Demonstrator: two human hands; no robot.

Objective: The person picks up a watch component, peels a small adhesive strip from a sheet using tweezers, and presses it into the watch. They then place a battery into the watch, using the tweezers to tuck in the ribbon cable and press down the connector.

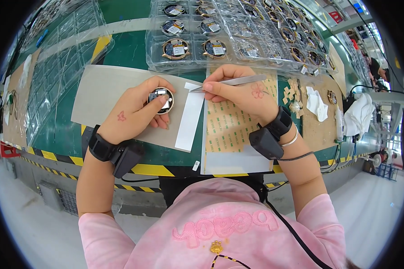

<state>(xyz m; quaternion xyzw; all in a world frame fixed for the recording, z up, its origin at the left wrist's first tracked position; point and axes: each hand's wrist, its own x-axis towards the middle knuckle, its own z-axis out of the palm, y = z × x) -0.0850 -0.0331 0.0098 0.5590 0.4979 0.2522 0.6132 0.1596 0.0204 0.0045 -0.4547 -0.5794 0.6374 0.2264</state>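
Note:
My left hand (134, 112) is closed around a round watch case (160, 93) with its circuit board and metal parts facing up; the thumb lies across it. Between the fingers of my right hand (244, 94) is a pair of silver tweezers (249, 80). The tweezer tips reach the upper end of a white strip (187, 132), which lies on the right part of a grey sheet (105, 92). Whether the tips pinch anything is too small to tell. Beneath my right wrist lies a yellowish adhesive-backing sheet (224, 132) with printed rows.
Clear plastic trays (184, 67) with several open watch cases stand at the back. Another clear tray (63, 85) lies on the left. To the right are small tan pieces (292, 92), a crumpled white cloth (316, 104) and a brown board (318, 130). Yellow-black tape (152, 170) marks the front edge.

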